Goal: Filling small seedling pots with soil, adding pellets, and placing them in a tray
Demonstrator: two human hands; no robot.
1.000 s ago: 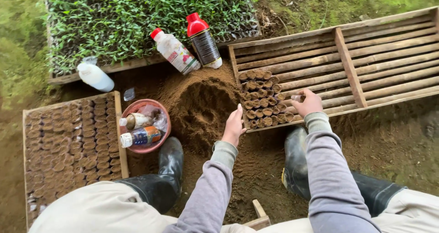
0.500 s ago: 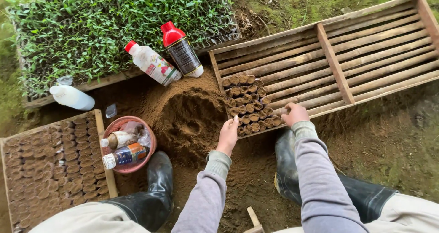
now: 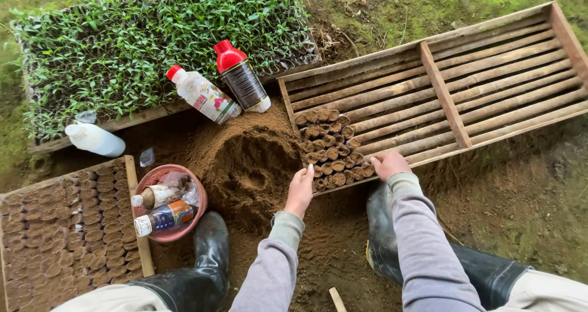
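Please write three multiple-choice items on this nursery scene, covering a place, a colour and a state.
1. Where does the pink basket lie?
A. beside the soil pile
B. inside the slatted wooden crate
C. on the seedling tray

2. What colour is the dark bottle's cap?
A. blue
B. red
C. white

3. How is the right hand?
A. holding a bottle
B. raised in the air
C. resting on the soil-filled tubes

Answers: 1 A, it sits left of the pile; 2 B, the cap is red; 3 C, fingers lie on the tubes' edge.
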